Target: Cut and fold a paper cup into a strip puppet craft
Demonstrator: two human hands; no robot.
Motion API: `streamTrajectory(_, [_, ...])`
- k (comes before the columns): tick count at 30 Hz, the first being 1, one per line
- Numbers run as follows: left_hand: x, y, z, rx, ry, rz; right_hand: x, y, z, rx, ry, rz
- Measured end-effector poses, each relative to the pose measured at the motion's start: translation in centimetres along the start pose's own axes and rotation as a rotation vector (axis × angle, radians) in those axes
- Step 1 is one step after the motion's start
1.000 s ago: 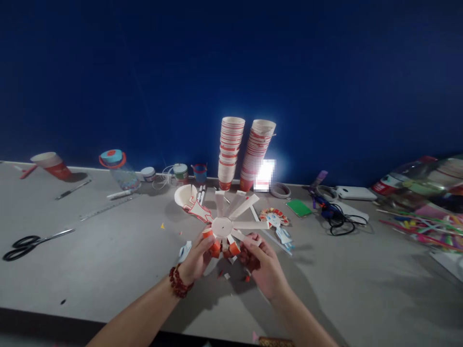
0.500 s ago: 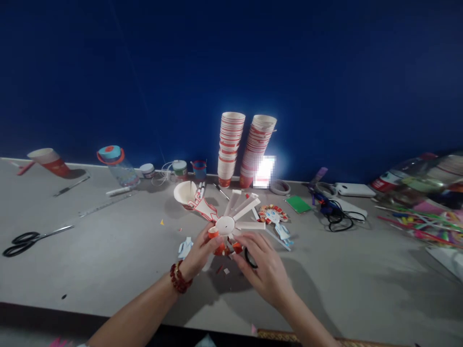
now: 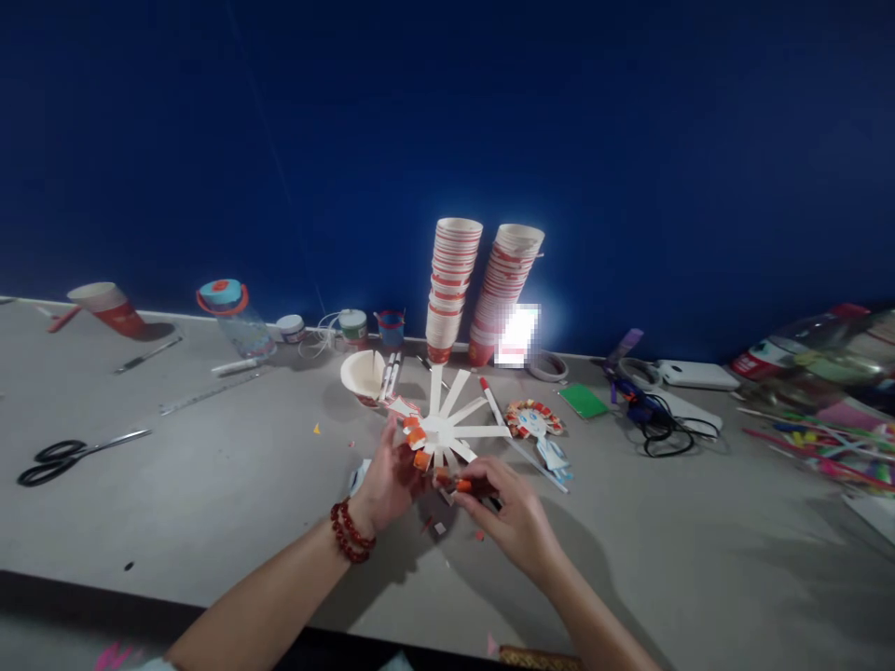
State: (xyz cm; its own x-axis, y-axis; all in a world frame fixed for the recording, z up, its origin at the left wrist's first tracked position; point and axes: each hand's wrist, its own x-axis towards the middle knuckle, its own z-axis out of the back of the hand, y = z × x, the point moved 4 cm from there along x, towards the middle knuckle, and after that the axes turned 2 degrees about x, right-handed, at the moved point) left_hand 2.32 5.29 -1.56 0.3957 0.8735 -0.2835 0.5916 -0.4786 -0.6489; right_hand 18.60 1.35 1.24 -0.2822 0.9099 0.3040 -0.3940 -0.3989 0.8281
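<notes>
A paper cup cut into strips (image 3: pixel 481 431) is spread out like a flower, white inside face up, between my hands. Several strips on its left and near side are curled into orange rolls (image 3: pixel 421 459); the strips at the far and right side stick out straight. My left hand (image 3: pixel 390 483), with a red bead bracelet at the wrist, grips the cut cup at its left edge. At the near side, my right hand (image 3: pixel 514 508) pinches an orange strip end between thumb and fingers. Part of a white paper figure (image 3: pixel 357 478) shows behind my left hand.
Two tall stacks of paper cups (image 3: pixel 454 280) stand by the blue wall. A paper doll (image 3: pixel 535 429), red-capped marker (image 3: pixel 490 401) and green pad (image 3: pixel 583 401) lie to the right. Scissors (image 3: pixel 66 457), a water bottle (image 3: pixel 238 321) and a cut cup (image 3: pixel 362 377) are leftward.
The cut cup has turned and tilted in my hands, showing more orange rolls on its left side. My right fingers have closed on a strip at the near side. The view has shifted slightly.
</notes>
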Motion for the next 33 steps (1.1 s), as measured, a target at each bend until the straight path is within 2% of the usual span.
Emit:
streamTrajectory(3, [-0.4,1.0,-0.9,-0.133,0.104,0.121,0.0,-0.7,0.0,0.042,-0.058,-0.038])
streamTrajectory(6, [-1.0,1.7,-1.4,-0.019,0.156,0.124,-0.1,-1.4,0.0,0.053,-0.102,-0.069])
streamTrajectory(10, [-1.5,2.3,-1.1,0.264,0.105,0.087,-0.3,-1.7,-0.2,0.05,-0.077,-0.064])
streamTrajectory(15, [-1.3,3.1,-0.2,0.356,0.035,0.175,-0.2,-1.1,-0.3,0.062,-0.077,-0.017])
streamTrajectory(22, [-1.1,3.9,-0.2,0.313,0.085,0.249,-0.4,-0.6,-0.6,-0.017,-0.105,0.119])
streamTrajectory(33, [-1.1,3.9,0.5,0.38,-0.005,0.213,0.0,-0.6,-0.5,0.123,-0.056,0.139])
